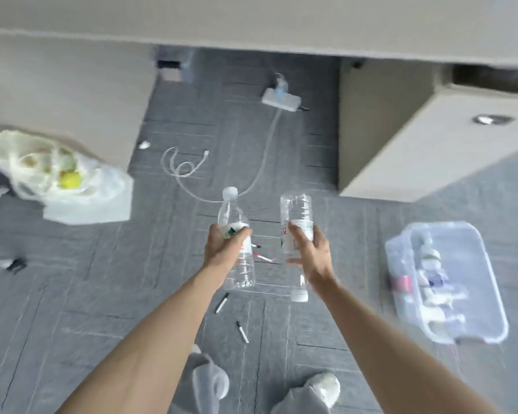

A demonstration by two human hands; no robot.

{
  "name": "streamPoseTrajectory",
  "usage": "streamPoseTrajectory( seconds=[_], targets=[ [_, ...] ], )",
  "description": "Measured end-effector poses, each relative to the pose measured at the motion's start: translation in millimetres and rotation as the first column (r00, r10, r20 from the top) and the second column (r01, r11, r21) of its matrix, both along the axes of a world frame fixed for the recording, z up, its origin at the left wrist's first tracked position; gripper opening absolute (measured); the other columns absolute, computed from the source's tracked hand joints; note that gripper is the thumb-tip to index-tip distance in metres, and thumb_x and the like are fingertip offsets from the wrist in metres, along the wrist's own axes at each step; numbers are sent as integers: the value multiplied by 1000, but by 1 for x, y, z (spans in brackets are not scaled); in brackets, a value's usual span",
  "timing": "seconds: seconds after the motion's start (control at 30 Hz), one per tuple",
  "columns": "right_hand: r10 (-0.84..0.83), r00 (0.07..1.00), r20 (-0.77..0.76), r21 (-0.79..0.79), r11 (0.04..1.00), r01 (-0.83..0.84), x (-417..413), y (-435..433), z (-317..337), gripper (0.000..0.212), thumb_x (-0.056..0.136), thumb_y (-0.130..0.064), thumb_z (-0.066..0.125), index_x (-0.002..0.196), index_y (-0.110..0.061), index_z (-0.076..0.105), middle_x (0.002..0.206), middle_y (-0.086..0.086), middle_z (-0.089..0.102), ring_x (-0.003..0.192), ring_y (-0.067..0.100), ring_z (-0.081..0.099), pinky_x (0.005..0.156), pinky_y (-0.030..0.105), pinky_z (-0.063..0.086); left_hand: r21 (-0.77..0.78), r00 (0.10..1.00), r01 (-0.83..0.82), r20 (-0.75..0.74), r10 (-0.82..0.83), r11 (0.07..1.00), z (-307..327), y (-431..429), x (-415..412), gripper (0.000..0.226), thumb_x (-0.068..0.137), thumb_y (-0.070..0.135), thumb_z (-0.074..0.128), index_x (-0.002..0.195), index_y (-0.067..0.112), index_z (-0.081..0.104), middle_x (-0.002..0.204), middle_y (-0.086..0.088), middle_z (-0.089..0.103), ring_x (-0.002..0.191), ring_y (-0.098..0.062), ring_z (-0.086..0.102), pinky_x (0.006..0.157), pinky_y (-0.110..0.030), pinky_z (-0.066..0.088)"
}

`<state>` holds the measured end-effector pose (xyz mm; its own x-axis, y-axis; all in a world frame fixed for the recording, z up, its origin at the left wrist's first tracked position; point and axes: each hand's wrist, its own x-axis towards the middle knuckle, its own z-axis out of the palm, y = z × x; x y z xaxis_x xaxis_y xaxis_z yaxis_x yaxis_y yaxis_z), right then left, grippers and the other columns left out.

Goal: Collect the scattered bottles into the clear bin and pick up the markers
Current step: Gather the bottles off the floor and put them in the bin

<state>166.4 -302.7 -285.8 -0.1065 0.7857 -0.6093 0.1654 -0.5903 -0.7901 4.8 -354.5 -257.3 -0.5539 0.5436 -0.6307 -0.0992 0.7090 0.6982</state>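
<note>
Both hands (228,249) grip bottles (296,225), labels unreadable.

I see my left hand (226,249) gripping one upright bottle (237,234), my right hand (310,249) an inverted bottle (295,225); clear bin (491,294) lower right, markers (222,303) below centre.

Two clear glossy plastic bottles (237,255) (296,231) with white plastic caps, translucent smooth plastic bin (488,297), matt grey ribbed carpet floor (102,279), thin crinkled white plastic bag (87,192), smooth matt beige cabinet panels (380,130), glossy white cable (189,168)
</note>
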Motion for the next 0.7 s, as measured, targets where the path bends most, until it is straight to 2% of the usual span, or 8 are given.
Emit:
streamPoseTrajectory(
  seconds=[0.07,0.17,0.23,0.3,0.43,0.57,0.63,0.7],
  targets=[
    [-104,995,-11,-24,994,103,71,7,-6,19,85,-46,70,96,-33,61,103,-1,70,85,13,70,63,38,62,9,993,119,-17,-119,993,-4,27,65,40,62,44,69,75,7,60,64,-1,54,64,-20,52,62,-29,39],
    [-255,967,-25,-45,966,254,170,16,-11,25,84,-44,71,102,-28,64,102,2,71,83,16,72,60,35,60,-4,974,225,-6,-225,974,-13,67,167,22,71,37,73,70,21,58,68,2,52,66,-19,51,67,-31,45],
    [-360,933,-25,-49,932,358,229,21,-15,30,80,-47,71,102,-27,66,105,5,72,87,20,73,61,37,61,-20,959,283,29,-282,959,-20,91,230,20,76,35,74,85,32,56,78,9,53,71,-12,54,78,-35,51],
    [-452,892,-27,-44,892,451,284,23,-26,30,81,-49,70,104,-31,65,113,5,71,93,22,72,62,37,62,-25,931,360,83,-357,933,-32,114,289,41,77,38,74,109,29,49,89,14,51,79,-4,53,84,-36,52],
    [-589,807,33,-58,805,590,367,24,-49,67,91,-47,65,145,-19,39,130,-2,53,95,14,67,62,28,59,-15,848,525,100,-521,851,-57,151,383,59,75,41,75,124,24,48,101,5,59,85,-9,57,70,-29,48],
    [-656,751,80,-67,748,660,414,34,-71,48,90,-49,64,125,-23,46,114,-9,60,93,11,65,72,38,61,-61,765,643,86,-638,763,-88,187,441,61,72,45,76,123,24,49,110,-3,61,90,-15,60,78,-31,52],
    [-696,710,113,-83,705,704,433,47,-88,53,85,-52,64,127,-23,47,116,-6,61,101,18,66,84,49,59,-92,711,703,82,-698,705,-106,209,462,64,72,47,75,125,23,48,116,-5,60,99,-21,60,83,-34,51],
    [-730,669,140,-99,662,743,450,63,-103,63,78,-52,61,130,-20,46,122,1,61,106,22,65,89,51,57,-94,648,761,88,-756,642,-124,231,479,62,77,44,73,128,21,46,119,-3,57,100,-20,57,75,-29,46]
  ],
)
